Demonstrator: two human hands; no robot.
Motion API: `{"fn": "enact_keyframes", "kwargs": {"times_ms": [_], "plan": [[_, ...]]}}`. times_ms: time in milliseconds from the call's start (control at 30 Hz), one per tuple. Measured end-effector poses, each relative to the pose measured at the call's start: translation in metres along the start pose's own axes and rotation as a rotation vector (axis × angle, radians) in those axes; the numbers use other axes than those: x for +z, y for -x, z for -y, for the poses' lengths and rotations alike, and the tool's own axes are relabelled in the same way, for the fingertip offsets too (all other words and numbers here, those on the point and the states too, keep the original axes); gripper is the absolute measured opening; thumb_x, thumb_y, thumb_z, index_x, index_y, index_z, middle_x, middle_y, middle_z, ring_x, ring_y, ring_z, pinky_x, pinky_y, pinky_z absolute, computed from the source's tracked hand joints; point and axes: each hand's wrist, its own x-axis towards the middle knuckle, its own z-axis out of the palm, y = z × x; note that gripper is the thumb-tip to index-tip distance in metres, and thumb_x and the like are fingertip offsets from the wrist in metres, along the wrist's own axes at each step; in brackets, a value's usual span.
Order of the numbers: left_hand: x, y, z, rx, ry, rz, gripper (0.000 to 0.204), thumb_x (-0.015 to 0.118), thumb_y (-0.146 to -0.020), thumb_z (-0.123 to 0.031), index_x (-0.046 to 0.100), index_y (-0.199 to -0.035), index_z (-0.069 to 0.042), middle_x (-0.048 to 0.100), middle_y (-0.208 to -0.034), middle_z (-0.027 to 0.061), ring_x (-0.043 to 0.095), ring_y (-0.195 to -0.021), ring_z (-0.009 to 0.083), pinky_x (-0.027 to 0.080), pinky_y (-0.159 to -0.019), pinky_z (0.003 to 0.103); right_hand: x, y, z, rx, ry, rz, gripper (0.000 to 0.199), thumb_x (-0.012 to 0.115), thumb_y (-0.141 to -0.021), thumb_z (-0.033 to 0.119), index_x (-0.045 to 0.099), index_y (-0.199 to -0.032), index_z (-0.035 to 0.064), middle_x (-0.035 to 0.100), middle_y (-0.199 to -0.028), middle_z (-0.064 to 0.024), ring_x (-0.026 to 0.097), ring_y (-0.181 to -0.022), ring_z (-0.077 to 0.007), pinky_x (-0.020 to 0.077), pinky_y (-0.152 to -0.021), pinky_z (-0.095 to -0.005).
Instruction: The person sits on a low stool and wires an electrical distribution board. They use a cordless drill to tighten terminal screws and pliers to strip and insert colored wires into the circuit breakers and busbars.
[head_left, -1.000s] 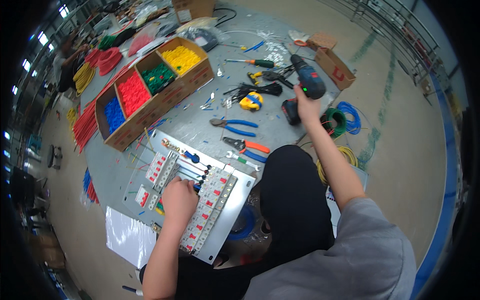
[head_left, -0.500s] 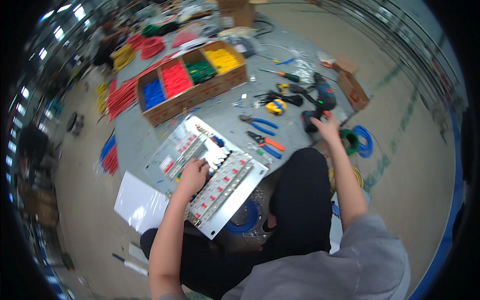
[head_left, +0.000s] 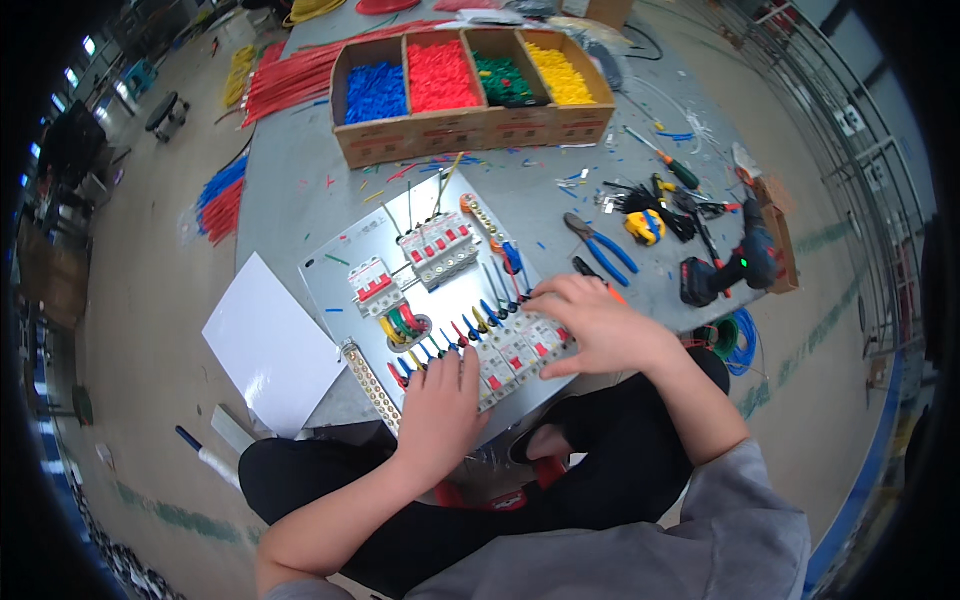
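A white metal mounting plate (head_left: 335, 228) lies on the grey table in front of me, its near edge above my lap. Along its near side runs a row of circuit breakers (head_left: 515, 358) with red switches, and short coloured wires stick up behind it. My left hand (head_left: 437, 408) grips over the left part of this row, fingertips at its far side, thumb hidden. My right hand (head_left: 605, 325) straddles the right end, with fingers beyond and thumb on the near side. More breakers (head_left: 440, 248) sit farther back. A brass terminal strip (head_left: 372, 385) lies at the left edge.
A cardboard box (head_left: 470, 130) holds blue, red, green and yellow small pieces. Blue-handled cutters (head_left: 602, 245), a yellow tape measure (head_left: 645, 228), a screwdriver (head_left: 680, 172) and a cordless drill (head_left: 735, 270) lie at right. A white sheet (head_left: 270, 345) overhangs the left edge.
My right hand has left the cordless drill and come to the breaker row. The left hand has moved from the plate's middle to the same row. The plate has turned, its row facing me.
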Motion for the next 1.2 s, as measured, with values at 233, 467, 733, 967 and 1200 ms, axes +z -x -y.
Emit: {"fn": "enact_keyframes", "kwargs": {"times_ms": [233,467,733,967,1200], "plan": [[-0.001,0.013,0.026,0.103,-0.119,0.083,0.09,0.091,-0.078,-0.032,0.054,-0.151,0.006,0.064,-0.13,0.0162,0.063,-0.116,0.0292,0.05,-0.1,0.041,0.035,-0.024,-0.001,-0.101,-0.044,0.14,0.077,0.093,-0.082,0.048,0.068,-0.14,0.0037,0.068,-0.128,-0.0101,0.063,-0.122,-0.0317,0.0535,-0.105,-0.0429],[-0.003,0.011,0.041,0.178,-0.066,0.15,0.056,0.066,-0.095,-0.021,0.062,-0.145,0.004,0.065,-0.132,0.0192,0.063,-0.119,0.0312,0.053,-0.101,0.045,0.036,-0.039,-0.023,-0.124,-0.249,0.243,0.087,0.093,-0.076,0.062,0.07,-0.138,0.0046,0.067,-0.122,-0.0092,0.063,-0.116,-0.0309,0.0523,-0.098,-0.0424],[-0.001,0.006,0.045,0.192,-0.036,0.161,0.054,0.066,-0.095,-0.022,0.063,-0.142,0.003,0.067,-0.129,0.019,0.065,-0.114,0.0307,0.054,-0.098,0.046,0.032,-0.054,-0.024,-0.129,-0.235,0.33,0.089,0.094,-0.075,0.061,0.07,-0.139,0.0051,0.064,-0.123,-0.0098,0.063,-0.114,-0.0317,0.0507,-0.098,-0.0433],[0.001,0.007,0.044,0.173,-0.037,0.134,0.054,0.065,-0.094,-0.022,0.063,-0.142,0.003,0.067,-0.128,0.019,0.065,-0.113,0.0305,0.054,-0.098,0.045,0.035,-0.051,-0.022,-0.103,-0.242,0.305,0.089,0.096,-0.074,0.06,0.07,-0.139,0.0049,0.064,-0.124,-0.0115,0.064,-0.112,-0.0328,0.052,-0.097,-0.0426],[0.001,0.011,0.041,0.152,-0.023,0.117,0.062,0.072,-0.09,-0.024,0.062,-0.144,0.004,0.066,-0.131,0.0197,0.064,-0.116,0.0324,0.053,-0.1,0.047,0.028,-0.043,-0.009,-0.031,-0.218,0.316,0.084,0.095,-0.078,0.054,0.069,-0.139,0.0023,0.064,-0.129,-0.0132,0.064,-0.12,-0.0336,0.0527,-0.104,-0.0451]]}}
